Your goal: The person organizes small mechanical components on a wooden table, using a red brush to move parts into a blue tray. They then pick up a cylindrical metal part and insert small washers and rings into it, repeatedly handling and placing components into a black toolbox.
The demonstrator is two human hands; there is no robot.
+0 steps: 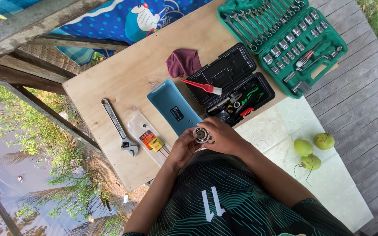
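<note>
A small round metal part point(201, 135), like a bearing or hub, is held between both hands over the near edge of a plywood table point(123, 74). My left hand point(182, 148) grips it from the left side. My right hand point(222, 135) wraps it from the right, fingers curled over the top. A blue rectangular tray point(171, 107) lies just beyond the hands.
An adjustable wrench point(119, 127) and a clear packet point(147, 137) lie to the left. An open black tool case point(232, 83) with a red brush point(200, 86), a maroon cloth point(183, 62) and a green socket set point(285, 39) sit further back. Green fruits point(311, 148) rest on a white sheet.
</note>
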